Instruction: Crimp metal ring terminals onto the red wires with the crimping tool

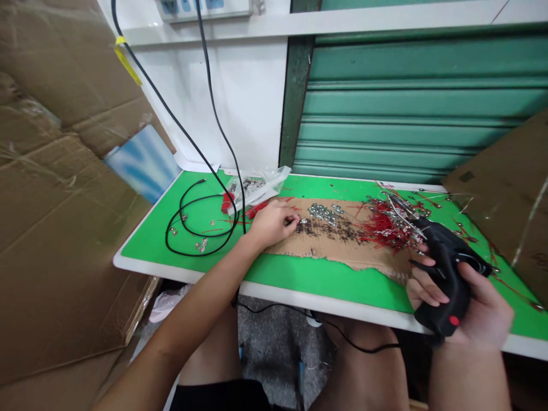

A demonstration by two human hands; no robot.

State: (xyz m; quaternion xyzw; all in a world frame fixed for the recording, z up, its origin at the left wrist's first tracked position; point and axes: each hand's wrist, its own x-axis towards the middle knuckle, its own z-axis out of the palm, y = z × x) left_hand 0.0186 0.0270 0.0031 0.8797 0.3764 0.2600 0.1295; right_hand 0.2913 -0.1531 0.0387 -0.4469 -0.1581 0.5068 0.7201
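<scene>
My right hand [466, 297] grips a black soldering gun [443, 257] with a red button low on its handle. Its metal tip and a thin curved tube point left over a heap of red wires with small silver metal ends [389, 225]. My left hand [274, 222] rests at the left part of a torn cardboard sheet [291, 245], thumb and fingers pinched together. Whatever sits in that pinch is too small to make out. Just right of those fingers lies a group of small silver metal pieces [323, 212], above dark scorch marks on the cardboard.
A clear plastic bag [265, 185] of metal parts and red wire bundles [257, 209] lie behind my left hand. A black cable [171, 228] loops across the green tabletop [145, 240]. Cardboard boxes [55, 240] flank the left; another cardboard panel [514, 188] stands right. A power strip [205, 8] hangs above.
</scene>
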